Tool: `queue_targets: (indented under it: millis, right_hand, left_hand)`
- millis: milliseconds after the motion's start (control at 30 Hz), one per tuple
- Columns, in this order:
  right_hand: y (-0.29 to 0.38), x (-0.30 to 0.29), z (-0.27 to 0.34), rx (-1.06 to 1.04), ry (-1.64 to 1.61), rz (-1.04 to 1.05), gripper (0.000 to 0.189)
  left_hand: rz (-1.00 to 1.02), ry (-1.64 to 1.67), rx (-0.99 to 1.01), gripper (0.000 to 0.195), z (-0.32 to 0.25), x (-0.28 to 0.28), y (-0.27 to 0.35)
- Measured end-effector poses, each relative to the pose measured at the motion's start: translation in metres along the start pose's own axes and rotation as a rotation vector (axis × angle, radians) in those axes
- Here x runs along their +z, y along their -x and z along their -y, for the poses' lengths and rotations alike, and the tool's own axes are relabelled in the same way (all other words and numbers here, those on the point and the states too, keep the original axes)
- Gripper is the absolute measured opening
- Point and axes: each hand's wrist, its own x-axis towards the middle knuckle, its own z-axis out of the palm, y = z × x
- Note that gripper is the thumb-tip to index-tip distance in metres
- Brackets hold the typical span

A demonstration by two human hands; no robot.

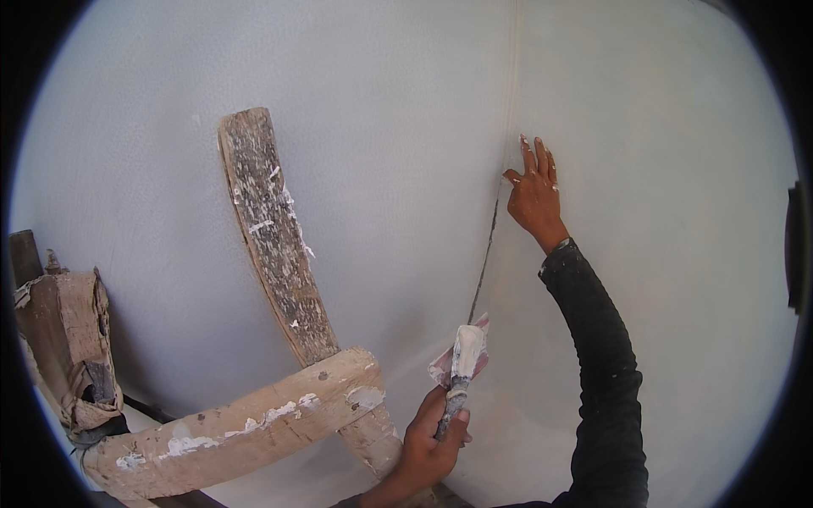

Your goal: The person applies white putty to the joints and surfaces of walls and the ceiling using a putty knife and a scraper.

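Note:
My left hand [435,438], low in the view, grips the handle of a putty knife [456,400]. White filler [468,349] coats the knife's upper end. A pink-and-white smeared piece of sheet material [441,368] shows behind the knife; how it is held cannot be seen. Higher up, my right hand [537,193] touches the pale wall [667,254] with fingers apart and specks of white on them. Its thumb side lies at the wall joint, where a dark open gap [486,260] runs down towards the knife. Above that hand the joint appears as a pale strip [512,70].
A filler-spattered wooden board [273,235] rises at an angle on the left. Across its lower end runs a thick wooden beam [241,425] with white smears. Torn brown sheeting [70,343] hangs at the far left. A dark object [794,247] stands at the right edge.

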Motion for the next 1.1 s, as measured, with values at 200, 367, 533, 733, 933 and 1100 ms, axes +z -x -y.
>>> queue_targets:
  millis: [200, 367, 533, 733, 933, 1100]
  right_hand:
    - [0.015, 0.024, 0.007, 0.025, -0.005, -0.055, 0.040]
    - [0.034, 0.029, 0.022, 0.057, 0.040, -0.063, 0.043]
    - [0.088, 0.063, 0.044, 0.089, -0.002, -0.019, 0.051]
    - [0.153, 0.087, 0.072, 0.130, -0.046, 0.068, 0.047]
    - [0.238, 0.122, 0.090, 0.094, 0.014, 0.163, 0.043]
    - [0.210, 0.075, 0.070, 0.178, -0.254, 0.266, 0.045]
  left_hand:
    - [0.003, 0.040, -0.023, 0.042, -0.009, -0.001, 0.001]
    - [0.001, 0.036, -0.043, 0.040, -0.010, -0.002, 0.001]
    - [-0.152, -0.047, 0.101, 0.044, 0.016, 0.008, 0.000]
    - [-0.119, -0.156, 0.126, 0.048, 0.029, 0.002, 0.002]
    - [-0.138, -0.082, 0.049, 0.048, 0.024, 0.005, 0.005]
    - [-0.025, -0.109, 0.018, 0.041, 0.010, -0.004, -0.001]
